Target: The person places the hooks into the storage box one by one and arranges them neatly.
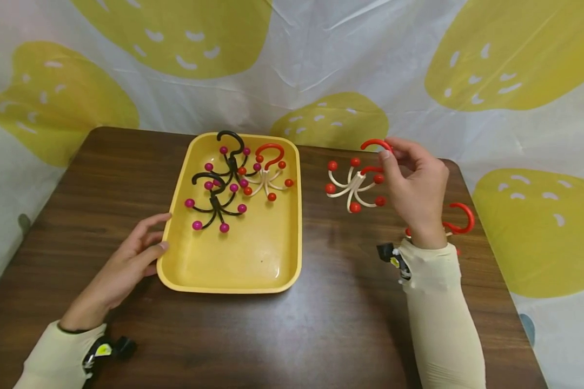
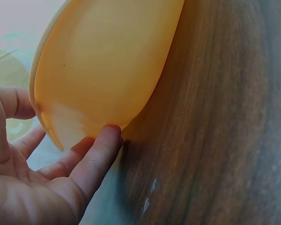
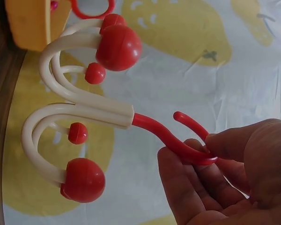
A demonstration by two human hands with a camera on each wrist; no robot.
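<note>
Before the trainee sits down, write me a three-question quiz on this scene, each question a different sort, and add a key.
1. Multiple choice: which part of the white-armed hanger does the right hand hold?
a) a red ball
b) the red hook
c) a white arm

2. True or false: the left hand touches the yellow tray.

3. Count: how many black hangers are in the tray?

Key: 1. b; 2. true; 3. two.
</note>
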